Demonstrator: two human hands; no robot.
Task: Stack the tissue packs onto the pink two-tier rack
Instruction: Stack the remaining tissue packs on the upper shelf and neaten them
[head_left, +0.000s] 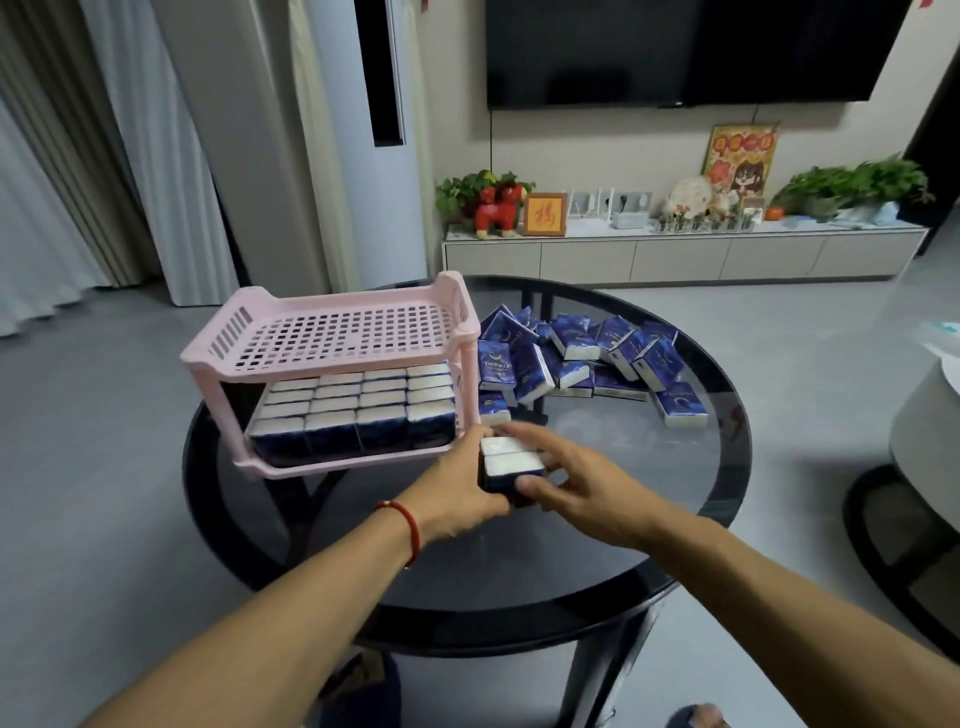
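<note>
Head view. Two tissue packs, pressed side by side with white ends up, are held between both hands just above the round glass tabletop. The left hand grips them from the left, fingers curled round the near pack; a red cord circles that wrist. The right hand clamps them from the right — thumb on the near face, fingers arched over the far edge. Just left of the fingers stands the pink two-tier rack: lower tier filled with upright packs, upper tier bare. Beyond the fingers, to the right, a loose heap of blue packs lies on the tabletop.
</note>
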